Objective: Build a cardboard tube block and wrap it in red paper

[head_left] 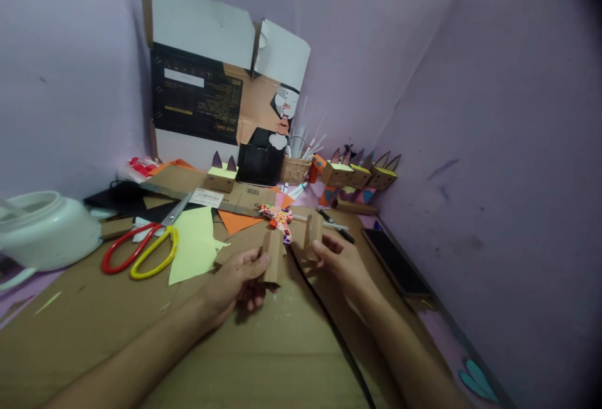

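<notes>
My left hand (pixel 248 276) grips a folded strip of brown cardboard (pixel 273 255), thumb on its near face. A second folded cardboard piece (pixel 312 233) stands upright in my right hand (pixel 338 261), pinched by thumb and fingers. The two pieces are apart, side by side above the cardboard-covered table (pixel 244 365). Just behind them lies a bright patterned object (pixel 278 216) whose kind I cannot make out. A dark cable (pixel 329 315) runs between my hands toward the front edge.
Scissors (pixel 141 249) with red and yellow handles lie left beside pale green paper (pixel 192 243). A white pot (pixel 47 227) stands far left, a phone (pixel 395 261) at right. Cardboard cat-eared boxes (pixel 360 177), a basket (pixel 295 169) and an unfolded carton (pixel 202 26) are behind.
</notes>
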`<action>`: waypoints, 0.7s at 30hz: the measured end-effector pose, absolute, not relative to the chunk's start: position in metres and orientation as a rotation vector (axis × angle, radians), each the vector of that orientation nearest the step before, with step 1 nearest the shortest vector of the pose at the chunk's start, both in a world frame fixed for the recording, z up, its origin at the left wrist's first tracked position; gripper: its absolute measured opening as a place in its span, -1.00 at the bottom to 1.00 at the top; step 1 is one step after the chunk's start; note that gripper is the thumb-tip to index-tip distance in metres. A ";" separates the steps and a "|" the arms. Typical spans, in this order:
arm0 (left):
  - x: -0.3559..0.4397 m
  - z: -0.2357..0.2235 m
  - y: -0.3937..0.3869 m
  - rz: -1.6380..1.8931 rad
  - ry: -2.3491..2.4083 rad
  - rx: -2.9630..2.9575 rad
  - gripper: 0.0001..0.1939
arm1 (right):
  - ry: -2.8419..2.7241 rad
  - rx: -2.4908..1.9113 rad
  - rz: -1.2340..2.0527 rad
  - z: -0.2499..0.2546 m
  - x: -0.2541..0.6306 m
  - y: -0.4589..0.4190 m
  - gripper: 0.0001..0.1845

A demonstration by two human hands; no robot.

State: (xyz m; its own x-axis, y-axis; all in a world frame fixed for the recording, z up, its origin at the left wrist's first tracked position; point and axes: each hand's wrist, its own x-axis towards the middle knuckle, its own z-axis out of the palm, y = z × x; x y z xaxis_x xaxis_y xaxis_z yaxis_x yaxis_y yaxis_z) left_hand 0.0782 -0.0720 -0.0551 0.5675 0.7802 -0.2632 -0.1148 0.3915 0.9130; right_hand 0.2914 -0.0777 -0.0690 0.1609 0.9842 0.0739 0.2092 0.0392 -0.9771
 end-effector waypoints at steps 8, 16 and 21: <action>0.076 -0.056 -0.067 0.695 0.820 0.939 -0.57 | -1.310 -1.546 0.579 -0.066 0.305 -0.049 -0.59; 0.074 -0.048 -0.078 0.746 1.080 1.825 -0.53 | -1.261 -1.051 1.372 -0.042 0.262 -0.100 -0.36; 0.073 -0.047 -0.082 0.677 1.231 1.987 -0.47 | -1.122 -0.993 1.311 -0.052 0.254 -0.101 -0.51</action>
State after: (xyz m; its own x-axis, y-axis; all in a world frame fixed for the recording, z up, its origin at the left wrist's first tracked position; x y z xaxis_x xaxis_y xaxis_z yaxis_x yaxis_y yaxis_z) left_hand 0.0729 -0.0817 -0.0468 0.4137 0.9077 0.0702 0.5458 -0.3090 0.7789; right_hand 0.2535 -0.1011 -0.0516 -0.0572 0.9970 0.0522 -0.2056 0.0394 -0.9779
